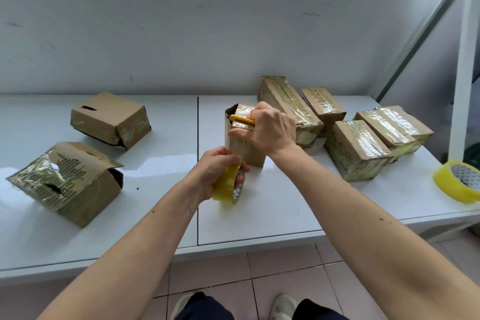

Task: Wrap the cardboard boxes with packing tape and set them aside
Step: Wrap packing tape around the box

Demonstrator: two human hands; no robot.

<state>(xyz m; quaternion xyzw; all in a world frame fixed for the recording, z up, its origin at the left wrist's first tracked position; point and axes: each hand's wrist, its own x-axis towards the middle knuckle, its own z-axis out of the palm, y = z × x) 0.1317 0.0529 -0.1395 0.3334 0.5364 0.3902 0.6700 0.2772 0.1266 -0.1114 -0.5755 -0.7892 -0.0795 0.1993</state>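
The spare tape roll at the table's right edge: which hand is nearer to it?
Right. The right hand, holding a yellow cutter at the upright box, is nearer the spare tape roll; the left hand is farther left, gripping another roll.

Seven cardboard boxes (357, 149), two tape rolls (458, 180), one yellow cutter (242, 120).

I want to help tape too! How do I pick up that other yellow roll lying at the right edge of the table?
The spare tape roll lies flat with its hole facing up. Come from above, thumb inside the hole, fingers on the outer yellow band.
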